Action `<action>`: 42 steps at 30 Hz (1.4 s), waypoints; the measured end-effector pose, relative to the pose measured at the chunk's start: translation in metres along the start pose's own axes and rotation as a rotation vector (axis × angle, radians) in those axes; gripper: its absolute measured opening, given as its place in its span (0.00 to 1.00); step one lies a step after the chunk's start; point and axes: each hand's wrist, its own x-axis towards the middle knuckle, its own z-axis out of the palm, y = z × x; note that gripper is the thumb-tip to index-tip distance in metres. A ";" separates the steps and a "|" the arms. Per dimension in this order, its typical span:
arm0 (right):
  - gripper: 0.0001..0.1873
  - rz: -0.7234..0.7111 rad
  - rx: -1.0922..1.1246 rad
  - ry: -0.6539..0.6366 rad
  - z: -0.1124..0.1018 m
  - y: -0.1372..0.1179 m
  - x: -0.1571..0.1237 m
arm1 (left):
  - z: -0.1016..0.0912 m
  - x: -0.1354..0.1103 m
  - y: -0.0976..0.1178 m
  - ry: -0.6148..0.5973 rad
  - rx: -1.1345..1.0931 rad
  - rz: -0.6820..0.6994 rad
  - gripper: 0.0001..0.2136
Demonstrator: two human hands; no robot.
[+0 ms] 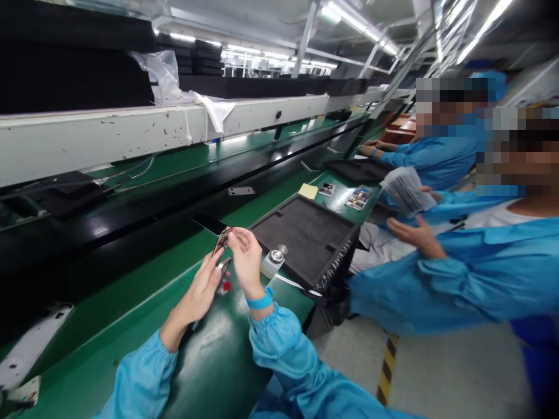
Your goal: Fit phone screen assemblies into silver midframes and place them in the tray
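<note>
My left hand (203, 288), in a blue sleeve, is closed around a slim phone part (224, 266) with a shiny edge, mostly hidden by the fingers. Pinched together, the fingers of my right hand (247, 259) meet a thin dark piece (222, 240) just above it; a blue band circles that wrist. A dark phone screen (209, 222) shows right beyond my fingertips; whether it joins the thin piece, I cannot tell. Below the hands, a small red item (226, 286) is on the green bench (218, 355). Right of my right hand stands a small white dispenser (273, 263) with a metal top.
A black foam tray (305, 233) lies to the right, with a yellow pad (308, 191) behind it. Phone housings (241, 191) rest on the dark conveyor (126, 233), another (35, 343) at left. Co-workers in blue sit at right, one holding a wrapped packet (407, 191).
</note>
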 end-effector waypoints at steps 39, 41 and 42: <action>0.45 0.334 -0.081 -0.626 -0.052 -0.072 -0.066 | 0.001 -0.056 0.088 -0.103 -0.904 0.010 0.33; 0.48 0.334 -0.047 -0.625 -0.067 -0.073 -0.070 | 0.003 -0.056 0.090 -0.042 -0.922 0.036 0.29; 0.46 0.324 -0.017 -0.646 -0.074 -0.074 -0.070 | 0.004 -0.053 0.090 0.010 -0.919 0.050 0.27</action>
